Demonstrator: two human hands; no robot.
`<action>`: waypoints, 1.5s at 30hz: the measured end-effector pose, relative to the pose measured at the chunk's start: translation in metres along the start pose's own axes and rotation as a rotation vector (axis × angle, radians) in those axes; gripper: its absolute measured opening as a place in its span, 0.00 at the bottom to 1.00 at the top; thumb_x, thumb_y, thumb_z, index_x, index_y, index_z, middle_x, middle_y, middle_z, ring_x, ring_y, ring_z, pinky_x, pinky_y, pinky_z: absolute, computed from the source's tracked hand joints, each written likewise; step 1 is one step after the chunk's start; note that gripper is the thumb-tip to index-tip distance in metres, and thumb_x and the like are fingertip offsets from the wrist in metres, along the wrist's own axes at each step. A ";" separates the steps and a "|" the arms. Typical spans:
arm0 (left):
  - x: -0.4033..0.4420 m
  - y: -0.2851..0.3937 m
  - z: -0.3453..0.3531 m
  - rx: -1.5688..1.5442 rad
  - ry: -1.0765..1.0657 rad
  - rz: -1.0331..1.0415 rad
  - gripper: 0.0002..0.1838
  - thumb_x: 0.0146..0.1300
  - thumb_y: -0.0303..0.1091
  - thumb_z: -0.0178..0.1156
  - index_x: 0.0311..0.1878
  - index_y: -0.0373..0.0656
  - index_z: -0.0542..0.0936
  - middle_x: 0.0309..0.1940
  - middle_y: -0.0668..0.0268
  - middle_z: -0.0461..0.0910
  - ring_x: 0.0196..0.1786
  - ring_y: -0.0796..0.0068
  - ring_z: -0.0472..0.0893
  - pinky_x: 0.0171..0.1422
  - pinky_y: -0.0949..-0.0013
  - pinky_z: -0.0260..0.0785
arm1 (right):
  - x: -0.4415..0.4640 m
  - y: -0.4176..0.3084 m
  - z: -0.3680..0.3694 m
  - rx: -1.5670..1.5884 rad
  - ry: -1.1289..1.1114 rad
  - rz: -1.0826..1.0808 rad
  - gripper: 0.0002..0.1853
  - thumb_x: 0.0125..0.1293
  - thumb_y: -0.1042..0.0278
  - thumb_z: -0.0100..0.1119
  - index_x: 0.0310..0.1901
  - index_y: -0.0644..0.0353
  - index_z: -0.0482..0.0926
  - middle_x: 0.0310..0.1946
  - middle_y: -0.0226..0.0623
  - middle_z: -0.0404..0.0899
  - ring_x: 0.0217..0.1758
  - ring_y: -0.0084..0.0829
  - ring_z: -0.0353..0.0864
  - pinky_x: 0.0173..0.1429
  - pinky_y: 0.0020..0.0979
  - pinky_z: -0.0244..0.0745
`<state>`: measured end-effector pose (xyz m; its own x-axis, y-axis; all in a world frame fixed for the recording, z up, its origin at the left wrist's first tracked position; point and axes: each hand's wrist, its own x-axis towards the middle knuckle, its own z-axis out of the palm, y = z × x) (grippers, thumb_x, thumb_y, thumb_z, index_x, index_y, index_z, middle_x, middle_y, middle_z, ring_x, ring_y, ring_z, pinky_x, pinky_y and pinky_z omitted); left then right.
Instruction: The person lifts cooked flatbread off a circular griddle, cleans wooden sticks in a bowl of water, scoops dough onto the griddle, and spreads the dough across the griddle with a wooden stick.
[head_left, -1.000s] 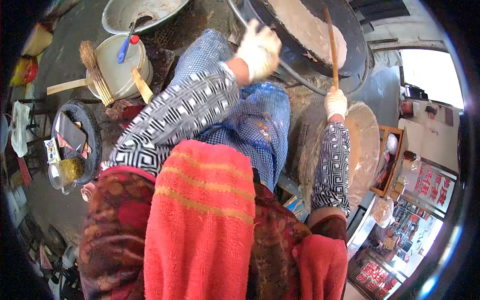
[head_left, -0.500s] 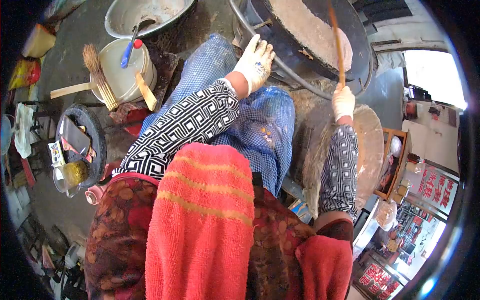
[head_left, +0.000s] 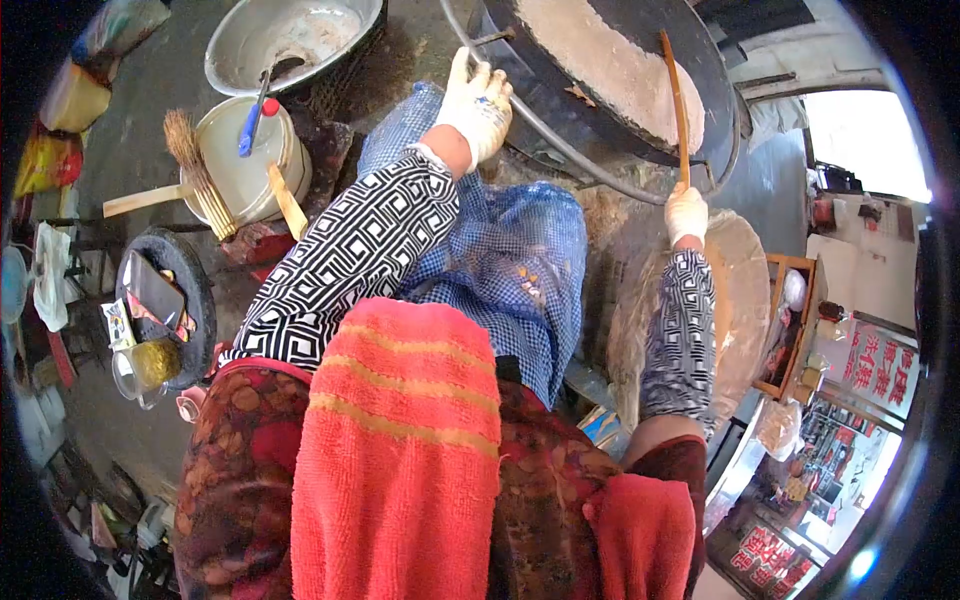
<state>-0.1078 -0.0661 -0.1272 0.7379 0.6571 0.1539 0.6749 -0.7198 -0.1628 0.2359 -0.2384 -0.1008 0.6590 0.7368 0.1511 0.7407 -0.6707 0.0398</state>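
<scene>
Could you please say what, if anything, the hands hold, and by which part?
The right hand holds the wooden stick by its near end; whether the left hand grips anything is unclear.

Thin brown stick (head_left: 677, 105), probably wooden

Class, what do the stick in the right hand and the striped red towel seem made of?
The stick looks like smooth wood, perhaps varnished, judging by its even orange-brown colour. The towel looks like matte looped cloth, probably cotton, from its fuzzy pile.
</scene>
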 end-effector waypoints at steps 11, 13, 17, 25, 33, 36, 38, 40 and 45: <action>0.025 -0.041 -0.024 -0.004 -0.081 -0.231 0.21 0.65 0.40 0.52 0.59 0.45 0.77 0.65 0.62 0.72 0.70 0.61 0.64 0.75 0.31 0.34 | -0.013 -0.021 -0.026 0.108 0.024 -0.141 0.19 0.74 0.54 0.43 0.38 0.64 0.74 0.27 0.58 0.81 0.34 0.58 0.82 0.39 0.52 0.77; 0.025 -0.026 -0.033 -0.061 0.046 -0.229 0.14 0.53 0.36 0.58 0.42 0.46 0.86 0.45 0.65 0.80 0.59 0.63 0.71 0.68 0.31 0.46 | -0.037 -0.045 -0.034 0.018 0.046 -0.203 0.19 0.73 0.53 0.45 0.38 0.63 0.74 0.28 0.60 0.80 0.35 0.60 0.82 0.42 0.54 0.77; 0.015 0.063 -0.018 -0.158 0.069 0.048 0.19 0.54 0.39 0.58 0.48 0.40 0.82 0.50 0.57 0.79 0.60 0.59 0.73 0.73 0.33 0.44 | -0.015 0.000 0.007 0.103 0.058 -0.108 0.17 0.71 0.56 0.48 0.32 0.62 0.75 0.28 0.57 0.80 0.35 0.59 0.80 0.41 0.53 0.75; -0.015 0.068 -0.024 -0.156 0.154 0.082 0.24 0.64 0.29 0.44 0.62 0.31 0.72 0.64 0.49 0.72 0.72 0.54 0.65 0.80 0.42 0.39 | -0.014 -0.007 0.000 0.036 0.050 -0.062 0.21 0.72 0.52 0.43 0.39 0.64 0.77 0.31 0.60 0.81 0.38 0.61 0.81 0.45 0.54 0.75; -0.008 0.052 0.003 -0.067 0.190 0.060 0.26 0.63 0.31 0.46 0.64 0.32 0.70 0.65 0.50 0.71 0.72 0.55 0.66 0.78 0.38 0.37 | -0.046 -0.028 0.004 0.069 -0.039 -0.103 0.19 0.72 0.52 0.45 0.38 0.58 0.79 0.29 0.54 0.82 0.36 0.56 0.83 0.43 0.53 0.76; -0.008 0.042 0.001 -0.084 0.166 0.052 0.27 0.63 0.36 0.47 0.64 0.34 0.71 0.66 0.52 0.71 0.72 0.57 0.66 0.78 0.38 0.34 | -0.017 0.003 0.008 0.139 -0.002 0.053 0.23 0.73 0.52 0.42 0.38 0.63 0.81 0.31 0.57 0.82 0.38 0.56 0.83 0.43 0.53 0.77; -0.007 0.031 0.005 -0.249 0.414 0.078 0.18 0.65 0.30 0.45 0.54 0.37 0.77 0.52 0.52 0.79 0.61 0.54 0.75 0.76 0.40 0.45 | -0.028 -0.031 -0.047 0.251 -0.122 -0.047 0.24 0.73 0.54 0.41 0.35 0.65 0.82 0.28 0.56 0.82 0.36 0.53 0.85 0.38 0.50 0.78; -0.013 0.021 -0.007 -0.245 0.585 0.131 0.17 0.56 0.37 0.56 0.48 0.44 0.79 0.50 0.59 0.81 0.56 0.61 0.77 0.71 0.43 0.53 | -0.050 -0.036 -0.061 0.151 -0.030 -0.294 0.16 0.67 0.61 0.47 0.32 0.63 0.82 0.25 0.52 0.82 0.30 0.49 0.85 0.35 0.47 0.80; -0.016 0.032 -0.042 0.026 -0.042 0.031 0.29 0.64 0.50 0.54 0.63 0.41 0.73 0.66 0.61 0.71 0.71 0.65 0.65 0.77 0.42 0.36 | -0.047 -0.016 -0.021 0.329 0.017 0.205 0.13 0.64 0.66 0.53 0.38 0.65 0.84 0.31 0.49 0.85 0.36 0.47 0.87 0.40 0.45 0.82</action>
<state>-0.0983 -0.1087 -0.0937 0.7575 0.6439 0.1076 0.6513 -0.7340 -0.1925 0.1904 -0.2643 -0.0878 0.7973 0.5872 0.1396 0.5983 -0.7383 -0.3113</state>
